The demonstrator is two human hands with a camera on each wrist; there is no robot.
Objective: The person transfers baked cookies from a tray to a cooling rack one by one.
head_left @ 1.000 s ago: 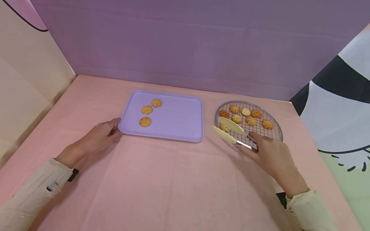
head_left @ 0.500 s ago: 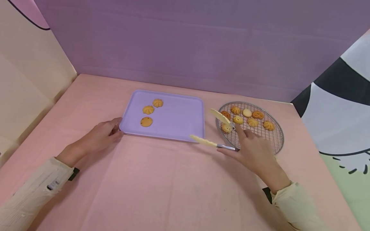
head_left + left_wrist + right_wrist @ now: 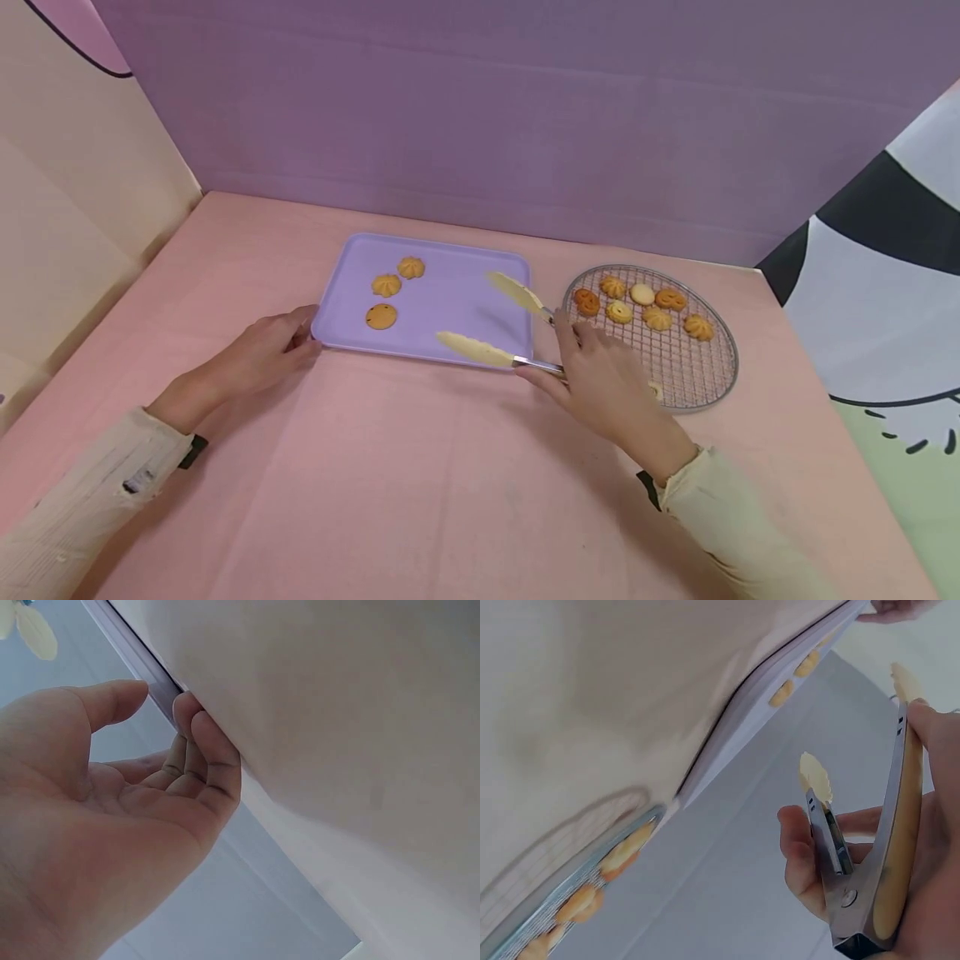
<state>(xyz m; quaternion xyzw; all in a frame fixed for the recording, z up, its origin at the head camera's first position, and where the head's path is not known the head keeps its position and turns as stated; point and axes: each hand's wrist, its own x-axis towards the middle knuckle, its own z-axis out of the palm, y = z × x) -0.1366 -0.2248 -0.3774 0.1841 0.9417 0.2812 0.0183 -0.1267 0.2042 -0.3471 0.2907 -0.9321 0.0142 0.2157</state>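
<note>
In the head view, my left hand (image 3: 273, 352) is at the near-left corner of a lilac tray (image 3: 465, 310), fingers curled at its rim. Three cookies lie on the tray's left half: two swirled ones, the farther a butter cookie (image 3: 411, 267), and a round chocolate chip cookie (image 3: 381, 317). My right hand (image 3: 607, 385) holds food tongs (image 3: 480, 348) with pale yellow tips and metal arms. Spread apart, the tips overlap the tray's right part, with nothing between them. The right wrist view shows thumb and fingers around the tongs (image 3: 870, 877).
Right of the tray stands a round wire cooling rack (image 3: 693, 367) with several cookies, including a pretzel-shaped cookie (image 3: 671, 299) and a swirled cookie (image 3: 699, 327). My right hand hides its near-left part. A purple backdrop (image 3: 480, 125) rises behind the pink table cover (image 3: 420, 483).
My right hand has carried the tongs leftward from over the rack to over the tray's right side. The tongs' arms have spread wider. My left hand stays at the tray corner.
</note>
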